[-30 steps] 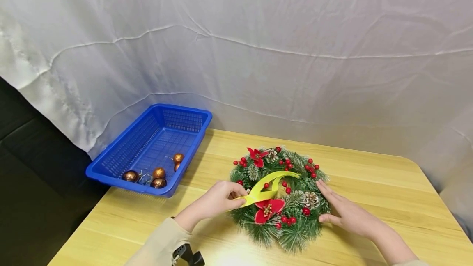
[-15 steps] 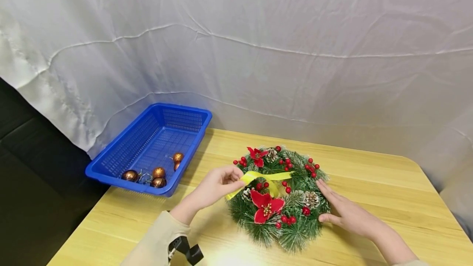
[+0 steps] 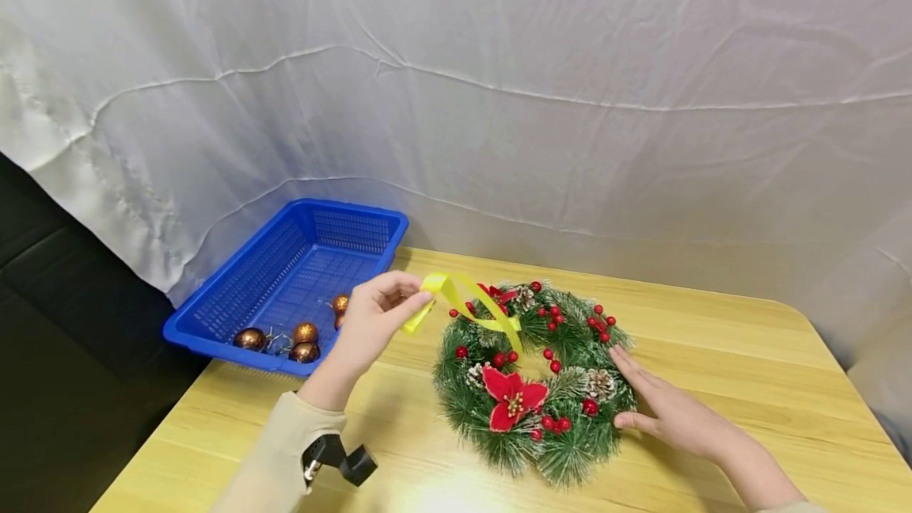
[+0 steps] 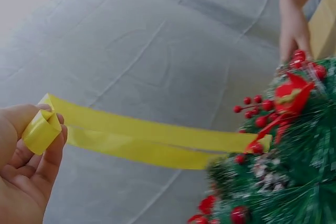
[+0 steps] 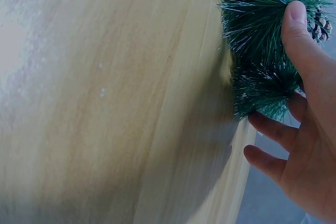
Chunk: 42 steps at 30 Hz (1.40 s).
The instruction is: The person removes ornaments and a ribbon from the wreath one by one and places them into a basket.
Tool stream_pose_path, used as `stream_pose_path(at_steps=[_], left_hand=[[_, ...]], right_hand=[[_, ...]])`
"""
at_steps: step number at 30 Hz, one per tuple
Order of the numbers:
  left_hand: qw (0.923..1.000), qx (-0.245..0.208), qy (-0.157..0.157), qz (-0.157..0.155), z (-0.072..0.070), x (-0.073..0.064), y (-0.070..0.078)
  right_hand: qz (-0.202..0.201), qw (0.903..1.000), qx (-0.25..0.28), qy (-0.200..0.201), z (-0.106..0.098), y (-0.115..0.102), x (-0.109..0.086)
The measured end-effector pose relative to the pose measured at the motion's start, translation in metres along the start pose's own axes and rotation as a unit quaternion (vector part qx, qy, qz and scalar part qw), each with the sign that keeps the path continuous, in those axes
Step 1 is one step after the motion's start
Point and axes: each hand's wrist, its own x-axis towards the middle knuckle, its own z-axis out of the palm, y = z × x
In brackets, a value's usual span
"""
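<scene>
A green artificial wreath with red poinsettias, berries and pinecones lies on the table. My left hand is raised to the left of it, pinching a yellow ribbon between thumb and fingers. A short piece of the ribbon curls over in that hand. From there, two strands stretch across to the wreath, over its upper left side in the head view. My right hand rests against the wreath's right side with fingers fairly straight. The right wrist view has its thumb on the green needles.
Left of the wreath stands a blue plastic basket, holding several copper-coloured ball ornaments at its near end. The wooden table backs onto a grey-white cloth. A black device is strapped to the left wrist.
My left hand has moved up and to the left, lifting the ribbon off the middle of the wreath and drawing it leftward. The right hand has stayed in place.
</scene>
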Motion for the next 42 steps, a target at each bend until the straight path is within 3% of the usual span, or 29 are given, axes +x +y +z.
stream_pose_path(at_steps=[9, 14, 18, 23, 29, 35, 42], left_hand=[[0.9939, 0.014, 0.089, 0.064, -0.033, 0.008, 0.011], [0.9904, 0.016, 0.126, 0.055, -0.053, 0.007, 0.012], [0.9861, 0.046, 0.149, 0.058, -0.067, 0.007, 0.012], [0.9761, 0.095, 0.184, 0.067, -0.084, 0.007, 0.011], [0.9640, 0.127, 0.228, 0.049, -0.104, 0.005, 0.009], [0.9482, 0.128, 0.289, 0.030, -0.124, 0.003, 0.008], [0.9270, 0.167, 0.335, 0.017, -0.144, -0.002, 0.004]], right_hand=[[0.001, 1.0000, -0.003, -0.001, 0.001, 0.001, 0.000], [0.001, 1.0000, -0.004, 0.000, 0.001, 0.001, 0.000], [0.003, 1.0000, -0.003, 0.000, 0.001, 0.000, -0.001], [0.001, 1.0000, -0.009, 0.002, 0.001, 0.000, -0.001], [0.003, 1.0000, -0.008, 0.001, 0.001, 0.000, 0.000], [0.003, 1.0000, -0.005, 0.000, 0.001, 0.001, 0.001], [-0.001, 0.9999, -0.010, 0.002, 0.001, 0.000, 0.000]])
